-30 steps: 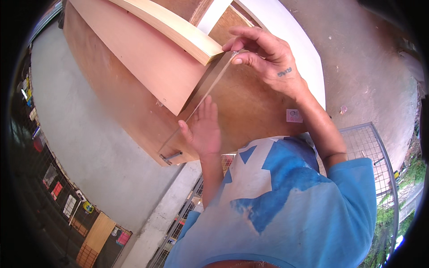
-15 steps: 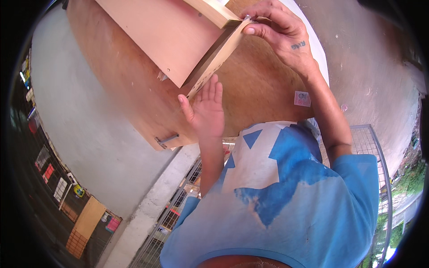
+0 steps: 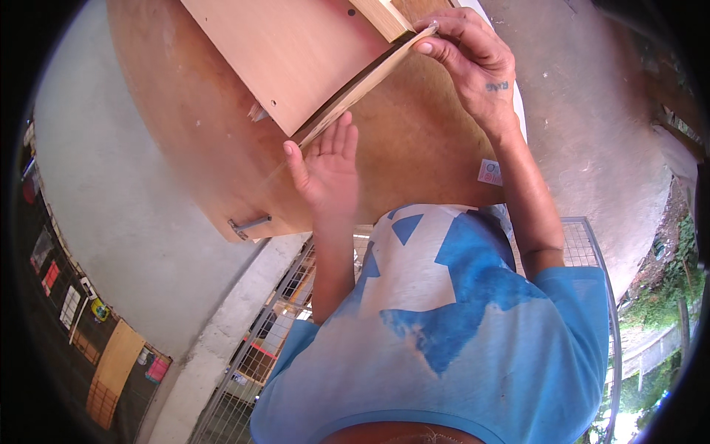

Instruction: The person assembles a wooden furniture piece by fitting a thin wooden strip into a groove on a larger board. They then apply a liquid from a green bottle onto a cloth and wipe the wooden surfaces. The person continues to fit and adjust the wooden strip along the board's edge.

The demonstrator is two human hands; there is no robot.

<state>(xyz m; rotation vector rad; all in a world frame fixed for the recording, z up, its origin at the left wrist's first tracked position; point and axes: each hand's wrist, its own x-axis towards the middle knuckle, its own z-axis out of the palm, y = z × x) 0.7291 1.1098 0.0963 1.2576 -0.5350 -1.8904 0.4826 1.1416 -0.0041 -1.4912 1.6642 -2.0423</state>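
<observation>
Right hand point(image 3: 477, 68) pinches the upper end of a thin wooden strip point(image 3: 370, 81) between thumb and fingers. Left hand point(image 3: 330, 170) is spread, palm up, its thumb and fingers on either side of the strip's lower end; whether it presses on the wood cannot be told. The strip slants along the near end of a pinkish panel point(image 3: 277, 63), with a dark gap showing between them. A pale wooden rail point(image 3: 377, 16) runs along the panel's right side. Beneath lies the brown worktop point(image 3: 425, 140), bearing a hammer point(image 3: 251, 223) near its lower left edge and a small printed sticker point(image 3: 489, 172) at the right.
</observation>
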